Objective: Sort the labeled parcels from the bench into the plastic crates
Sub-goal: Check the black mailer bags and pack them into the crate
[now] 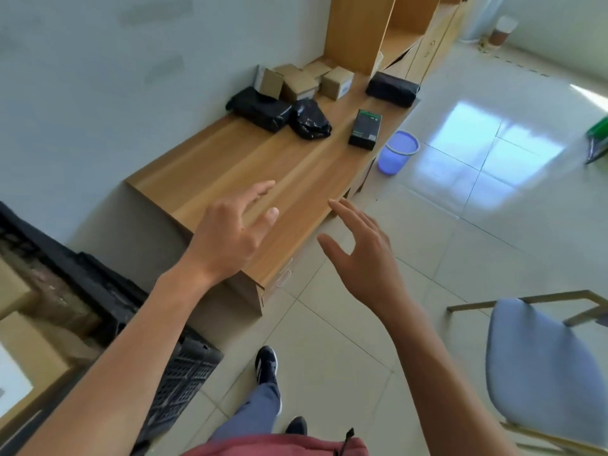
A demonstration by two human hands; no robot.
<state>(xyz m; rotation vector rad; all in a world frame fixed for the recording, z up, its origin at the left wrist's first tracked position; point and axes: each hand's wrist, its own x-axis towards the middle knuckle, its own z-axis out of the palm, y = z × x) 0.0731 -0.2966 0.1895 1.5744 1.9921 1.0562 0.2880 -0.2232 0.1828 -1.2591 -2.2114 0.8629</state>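
A low wooden bench (230,166) runs along the wall. At its far end lie several parcels: three black bagged ones (258,108) (309,119) (392,88), a dark box with green print (364,129) and several small cardboard boxes (336,82). A black plastic crate (179,373) with cardboard boxes inside stands on the floor at lower left. My left hand (230,232) hovers over the bench's near end, fingers spread and empty. My right hand (365,255) is beside it over the bench's front edge, fingers straight, holding nothing.
A purple wastebasket (397,152) sits on the tiled floor beside the bench. A blue-cushioned chair (539,373) stands at lower right. Tall wooden shelving (394,31) rises behind the bench's far end. My feet show at the bottom centre.
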